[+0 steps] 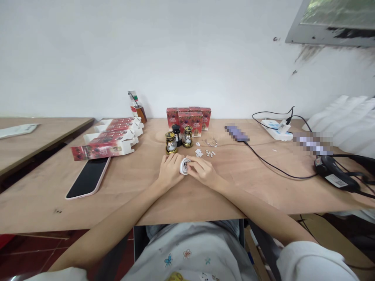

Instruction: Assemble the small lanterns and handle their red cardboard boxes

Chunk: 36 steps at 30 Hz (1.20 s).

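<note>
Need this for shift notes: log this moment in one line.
left hand: holding white round piece | right hand: touching its open side | lanterns: beyond hands

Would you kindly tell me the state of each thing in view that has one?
White round piece: held in left hand, touched by right hand
Three lanterns: standing upright
Red boxes: standing upright
Red cartons: lying, flaps open
Pink-cased phone: screen dark
Charger: plugged into power strip
Purple device: lying flat

On my feed I see one small, round white cup (182, 168), held over the middle of the bench (190, 199), its open end tilted toward my camera, with something shiny (185, 165) showing inside.
</note>
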### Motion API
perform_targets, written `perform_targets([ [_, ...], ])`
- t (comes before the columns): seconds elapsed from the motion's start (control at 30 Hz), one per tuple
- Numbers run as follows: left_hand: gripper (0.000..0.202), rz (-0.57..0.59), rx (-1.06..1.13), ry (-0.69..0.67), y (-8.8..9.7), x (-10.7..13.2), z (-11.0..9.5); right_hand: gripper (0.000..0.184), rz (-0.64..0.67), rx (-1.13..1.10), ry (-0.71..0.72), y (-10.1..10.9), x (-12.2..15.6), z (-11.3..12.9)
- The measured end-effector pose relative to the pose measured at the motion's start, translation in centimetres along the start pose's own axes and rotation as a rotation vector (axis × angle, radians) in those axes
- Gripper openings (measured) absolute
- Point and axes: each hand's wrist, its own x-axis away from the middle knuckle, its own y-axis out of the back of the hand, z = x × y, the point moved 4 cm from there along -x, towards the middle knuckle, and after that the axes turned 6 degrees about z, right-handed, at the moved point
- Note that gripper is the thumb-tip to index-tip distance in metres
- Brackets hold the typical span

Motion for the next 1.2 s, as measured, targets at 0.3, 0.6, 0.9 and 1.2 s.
perform_targets([
  [0.3,0.012,0.036,-0.03,0.03,-0.16,-0.02,0.35,0.011,0.062,-0.205,-0.131,-0.4,0.14,-0.55],
  [0.6,0.012,0.041,-0.021,0.028,-0.2,-0.06,0.29,0.011,0.092,-0.172,-0.103,-0.61,0.41,-0.56],
  [0.9,0.013,0.068,0.002,0.03,-0.24,-0.08,0.26,0.011,0.109,-0.091,-0.073,-0.68,0.49,-0.42],
  [1.2,0.015,0.16,0.006,0.022,-0.32,-0.25,0.14,0.01,0.095,0.008,-0.04,-0.47,0.24,-0.13],
])
